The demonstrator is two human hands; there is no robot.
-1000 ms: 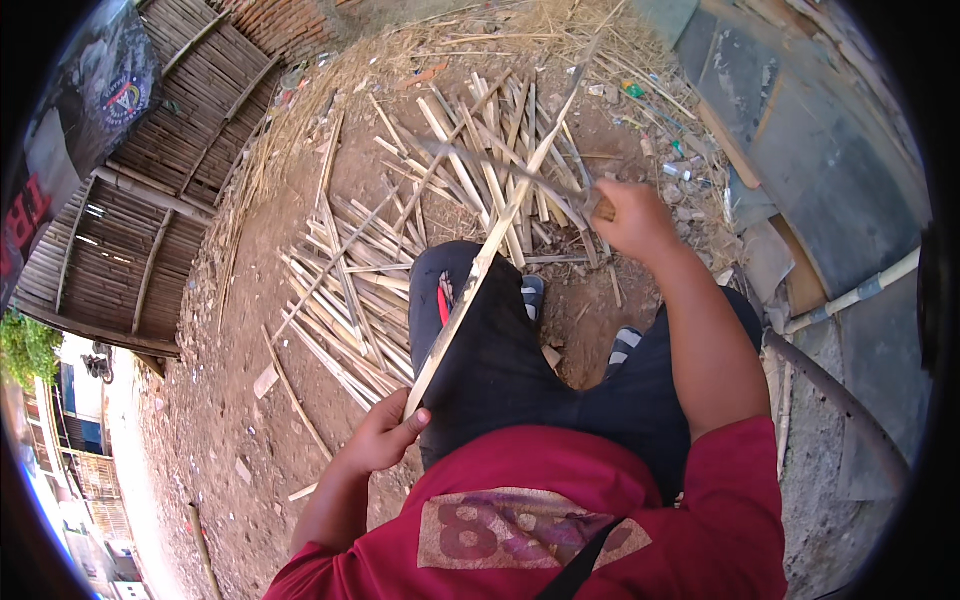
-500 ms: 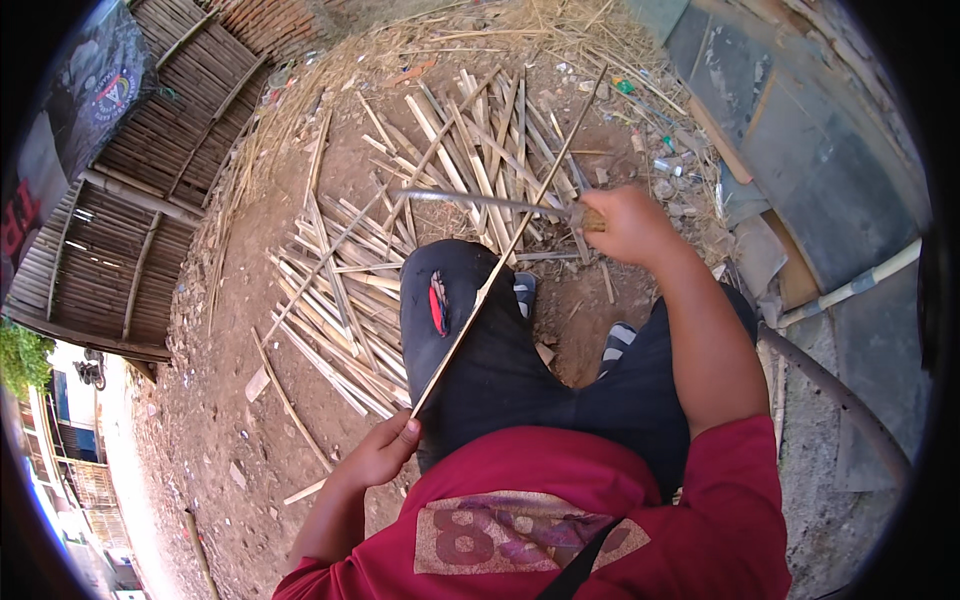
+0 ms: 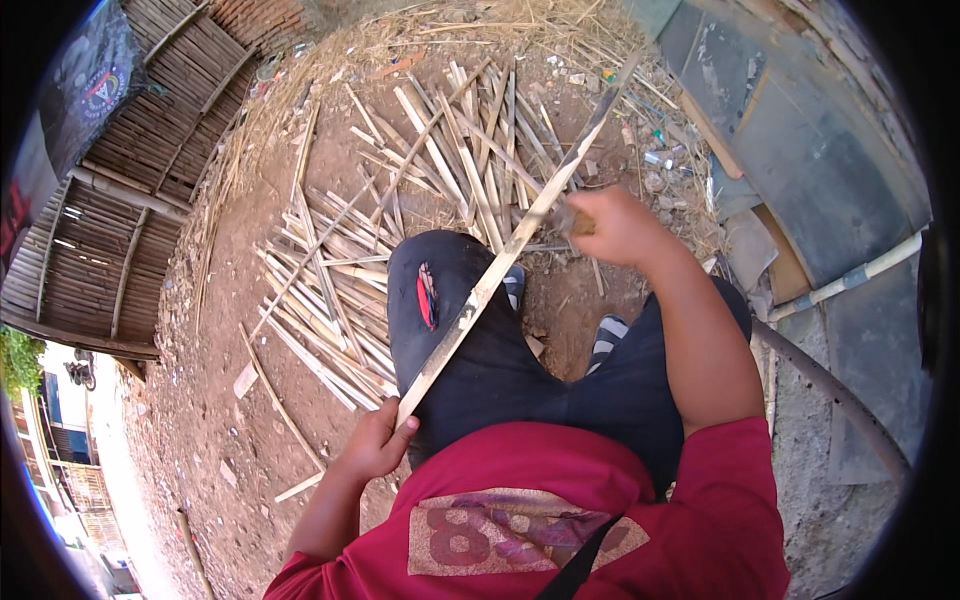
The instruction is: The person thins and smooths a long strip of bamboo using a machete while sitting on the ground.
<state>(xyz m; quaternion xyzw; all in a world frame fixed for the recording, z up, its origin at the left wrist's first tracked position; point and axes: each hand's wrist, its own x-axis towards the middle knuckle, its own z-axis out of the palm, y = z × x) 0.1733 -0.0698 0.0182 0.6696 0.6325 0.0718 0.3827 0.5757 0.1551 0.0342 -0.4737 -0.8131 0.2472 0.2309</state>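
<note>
Crossing torn trousers (image 3: 545, 395), a flat bamboo strip (image 3: 510, 255) slants.

Head view: wide fisheye worn on the person's head, facing steeply down. Nearest: maroon T-shirt (image 3: 560, 452), below the left fingers (image 3: 402, 434) and right fingers (image 3: 592, 206), which sit at middle range. Farthest: brick wall (image 3: 262, 22), beyond the fingers. Bamboo-pole wall (image 3: 190, 85) to their left, grey sheet panels (image 3: 850, 165) to their right; edges bend toward the dark rim.
</note>
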